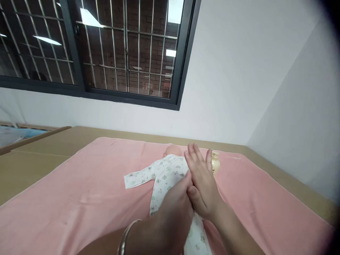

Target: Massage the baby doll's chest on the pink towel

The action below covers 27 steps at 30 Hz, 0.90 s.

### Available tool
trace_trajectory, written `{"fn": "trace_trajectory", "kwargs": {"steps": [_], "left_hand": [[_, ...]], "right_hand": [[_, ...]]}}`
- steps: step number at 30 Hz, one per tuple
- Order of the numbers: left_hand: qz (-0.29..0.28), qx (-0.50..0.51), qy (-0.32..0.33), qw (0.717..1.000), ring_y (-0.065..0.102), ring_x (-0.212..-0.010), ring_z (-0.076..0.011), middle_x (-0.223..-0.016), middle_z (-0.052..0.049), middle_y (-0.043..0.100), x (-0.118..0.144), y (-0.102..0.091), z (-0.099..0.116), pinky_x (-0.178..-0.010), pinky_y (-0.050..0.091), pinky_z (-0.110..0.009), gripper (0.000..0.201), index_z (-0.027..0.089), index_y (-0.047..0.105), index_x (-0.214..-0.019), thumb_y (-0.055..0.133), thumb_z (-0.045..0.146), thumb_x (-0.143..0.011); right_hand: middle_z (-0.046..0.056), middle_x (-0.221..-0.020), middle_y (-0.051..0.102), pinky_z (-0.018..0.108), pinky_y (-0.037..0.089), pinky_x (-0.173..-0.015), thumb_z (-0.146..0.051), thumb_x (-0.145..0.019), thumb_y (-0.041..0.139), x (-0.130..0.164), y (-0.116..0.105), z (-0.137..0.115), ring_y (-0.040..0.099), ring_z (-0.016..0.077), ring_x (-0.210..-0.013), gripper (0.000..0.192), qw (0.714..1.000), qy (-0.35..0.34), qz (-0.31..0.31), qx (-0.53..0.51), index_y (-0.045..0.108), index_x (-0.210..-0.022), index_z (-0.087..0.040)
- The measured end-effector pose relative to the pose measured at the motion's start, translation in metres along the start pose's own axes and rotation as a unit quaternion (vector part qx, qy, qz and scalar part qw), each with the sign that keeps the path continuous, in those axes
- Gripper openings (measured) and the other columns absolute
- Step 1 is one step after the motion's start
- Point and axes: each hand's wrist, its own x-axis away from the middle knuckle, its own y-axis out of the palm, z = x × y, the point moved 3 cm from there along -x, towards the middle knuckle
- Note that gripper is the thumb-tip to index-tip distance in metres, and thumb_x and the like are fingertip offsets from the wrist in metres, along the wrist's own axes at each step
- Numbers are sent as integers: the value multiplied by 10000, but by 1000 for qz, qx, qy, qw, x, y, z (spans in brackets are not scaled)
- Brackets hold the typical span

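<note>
**Hands Meet Above a Doll in a Printed Sleepsuit**

Plainly, most of the open room lies on the left: the pink blanket (87, 191) runs wide and bare there, out to its pale edge on the tan surface (39, 156) beneath. On the right a narrower strip of blanket is free before its edge slants down toward the corner where the white wall (239, 81) turns. The blanket's far edge runs just behind the doll's head, and beyond it the tan surface meets the wall under a dark-framed barred window (127, 49).

The baby doll (166, 175) lies on its back near the middle of the blanket, head pointing away from the person. It wears a white sleepsuit with small green and grey prints; one sleeve stretches flat to the left. A cream bottle (215, 163) stands just beside the doll's head, on the right.

The right hand (203, 180) is over the doll's chest, fingers straight and close together, thumb held apart, clamped on nothing. The left hand (172, 209), a metal bangle (126, 237) on its wrist, touches the right hand's palm with its fingertips; its fingers lie together and seem to grip nothing.

The hands cover the doll's torso and its other arm, and only the top of the head shows. The bottle's label is too small to read. The doll's legs run out of frame at the bottom.
</note>
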Motion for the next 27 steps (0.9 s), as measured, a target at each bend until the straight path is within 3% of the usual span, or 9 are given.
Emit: {"fn": "trace_trajectory", "kwargs": {"steps": [3, 6, 9, 11, 14, 17, 21, 24, 27], "left_hand": [[6, 0, 10, 1000, 232, -1448, -235, -1476, -72, 420, 11, 3, 29, -1233, 145, -428, 584, 165, 387, -1425, 319, 482, -940], [67, -29, 78, 994, 249, -1442, -242, -1455, -99, 442, 9, -7, 55, -1226, 147, -429, 612, 152, 429, -1390, 283, 534, -935], [123, -81, 146, 978, 353, -1396, -230, -1398, -114, 505, -17, -35, 67, -1205, 205, -412, 567, 171, 499, -1313, 310, 543, -929], [168, -116, 204, 957, 452, -1327, -211, -1330, -119, 563, -42, -66, 67, -1177, 268, -392, 499, 171, 545, -1233, 353, 510, -920], [264, -244, 240, 902, 579, -1169, -219, -1150, -121, 658, -79, -118, 55, -1090, 379, -386, 319, 140, 625, -1009, 484, 375, -847], [285, -440, 182, 832, 635, -986, -244, -964, -101, 696, -101, -159, 32, -970, 461, -429, 242, 144, 645, -828, 475, 316, -822], [252, -576, 243, 739, 610, -1033, -217, -1036, -89, 679, -104, -187, 3, -1000, 450, -422, 257, 156, 651, -931, 420, 178, -821], [258, -649, 270, 662, 571, -1122, -208, -1133, -93, 653, -101, -197, -10, -1065, 419, -428, 309, 152, 649, -1011, 403, 117, -827], [268, -711, 257, 597, 563, -1163, -220, -1195, -99, 643, -101, -203, -18, -1080, 422, -454, 349, 140, 628, -1113, 390, 111, -860]], "right_hand": [[123, -1583, 55, 658, -59, -1113, -539, -987, 134, 4, 15, -12, 19, 360, -1445, 680, 999, -23, -14, 22, 26, -1536, -151], [158, -1578, 31, 601, 70, -1156, -546, -971, 266, 9, 30, -41, 22, 360, -1444, 772, 995, -85, -38, -30, -3, -1525, -80], [175, -1570, 89, 554, 234, -1143, -505, -965, 345, 9, 28, -55, 129, 355, -1435, 754, 982, -130, -37, -133, 63, -1524, -85], [153, -1522, 287, 503, 342, -1106, -389, -975, 363, 7, 18, -48, 308, 306, -1389, 599, 967, -145, -20, -207, 219, -1503, -144], [86, -1274, 600, 397, 480, -988, -175, -921, 417, 4, 9, -14, 570, 215, -1178, 468, 962, -104, 77, -241, 449, -1386, -217], [69, -1169, 661, 358, 513, -916, -158, -879, 493, 6, 31, 33, 635, 200, -1055, 403, 976, 27, 126, -175, 574, -1269, -220], [78, -1194, 652, 373, 457, -1009, -207, -879, 430, 20, 95, 85, 590, 211, -1143, 378, 948, 261, -20, -179, 642, -1189, -169], [90, -1359, 535, 393, 314, -1128, -174, -874, 354, 31, 128, 101, 457, 213, -1298, 466, 943, 294, -104, -117, 594, -1272, -138], [93, -1487, 370, 465, 176, -1171, -233, -924, 306, 37, 143, 109, 284, 255, -1405, 516, 943, 286, -169, -34, 467, -1398, -108]]}}
